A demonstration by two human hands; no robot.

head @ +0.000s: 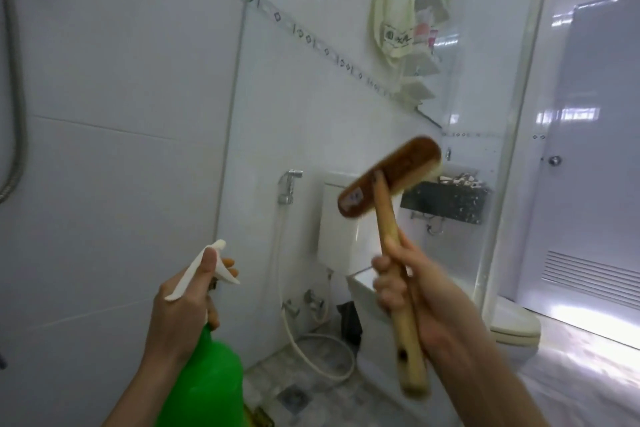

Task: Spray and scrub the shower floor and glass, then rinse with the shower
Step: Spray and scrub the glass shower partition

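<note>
My left hand (183,308) grips the neck of a green spray bottle (204,378) with a white trigger head (204,267), nozzle aimed up and right at the glass. My right hand (412,288) holds the wooden handle of a scrub brush (389,177), whose brown head is raised and blurred against the glass panel (346,80). The glass runs from its left edge near the tiled wall to a bright right edge (519,114). A patch of mottled floor tile (294,395) with a square drain shows low between my arms.
Behind the glass stand a toilet (346,239), a bidet sprayer with white hose (287,191), corner shelves (422,45) and a hanging cloth (391,14). A metal shower hose (15,97) hangs at the far left. A white door (595,166) stands at the right.
</note>
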